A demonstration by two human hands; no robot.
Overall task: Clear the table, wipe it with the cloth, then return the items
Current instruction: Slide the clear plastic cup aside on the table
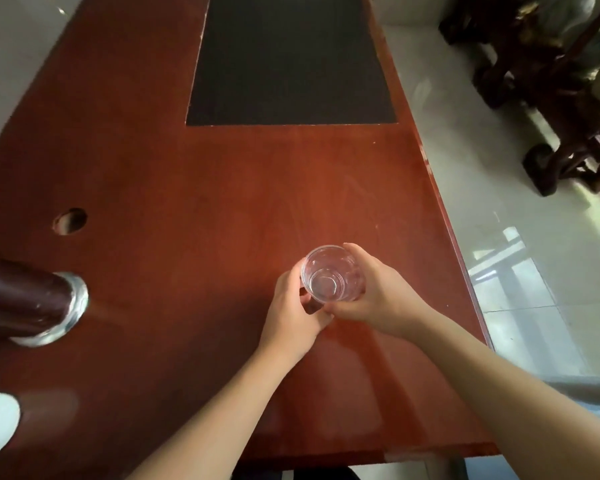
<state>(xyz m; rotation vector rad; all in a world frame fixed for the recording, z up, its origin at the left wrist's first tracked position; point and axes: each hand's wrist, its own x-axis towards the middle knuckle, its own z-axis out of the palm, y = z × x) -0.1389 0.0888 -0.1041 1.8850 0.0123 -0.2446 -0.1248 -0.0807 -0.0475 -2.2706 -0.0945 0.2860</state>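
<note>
Basically both hands cup the clear plastic cup (332, 274), upright, mouth up, over the right-centre of the red-brown table (194, 188); left hand (293, 308) wraps its near-left side, right hand (373, 294) its right; contact with tabletop unclear.

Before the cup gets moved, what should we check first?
1. Both hands on the cup: ok, left hand and right hand wrap it.
2. Cup upright: ok, the mouth faces up.
3. Cup empty: cannot tell, it is clear plastic.
4. Cup lifted or resting on the table: cannot tell.
5. Space around the cup: ok, bare wood; the dark pole and the mat are far off.
6. Cloth within reach: cannot tell, none in view.
</note>
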